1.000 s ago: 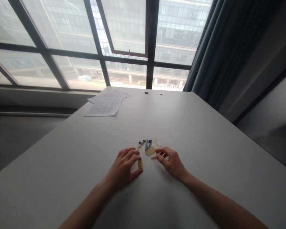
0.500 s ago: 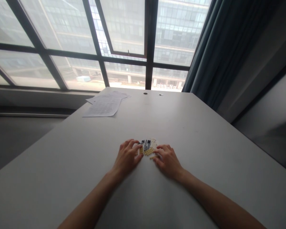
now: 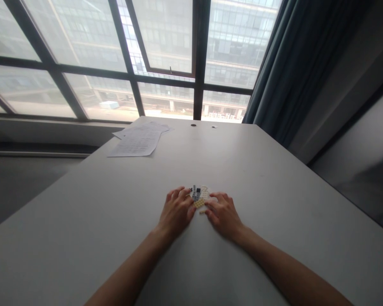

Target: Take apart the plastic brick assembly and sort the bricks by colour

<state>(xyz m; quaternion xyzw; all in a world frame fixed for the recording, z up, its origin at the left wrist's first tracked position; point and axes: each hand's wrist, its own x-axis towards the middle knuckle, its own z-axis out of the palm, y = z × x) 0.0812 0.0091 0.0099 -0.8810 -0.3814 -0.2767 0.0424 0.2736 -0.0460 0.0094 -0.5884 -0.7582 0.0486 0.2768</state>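
Observation:
A small cluster of toy building bricks lies flat on the white table between my hands. In it are grey bricks (image 3: 194,193), a dark brick (image 3: 198,190), white bricks (image 3: 205,192) and a tan studded plate (image 3: 199,204). My left hand (image 3: 178,208) curves against the cluster's left side, fingers apart, its thumb by the tan plate; the bricks beneath its fingers are mostly hidden. On the other side, my right hand (image 3: 222,213) rests with spread fingers touching the white and tan pieces. A little tan piece (image 3: 202,212) lies just off its thumb tip.
Printed sheets of paper (image 3: 135,142) lie at the table's far left. Two round fittings, one dark (image 3: 193,125) and one pale (image 3: 214,127), sit near the far edge. Beyond are windows and a dark curtain (image 3: 271,68) on the right.
My left hand has shifted right, closer to the cluster, and now covers the tan piece that showed by its fingers. My right hand has barely moved.

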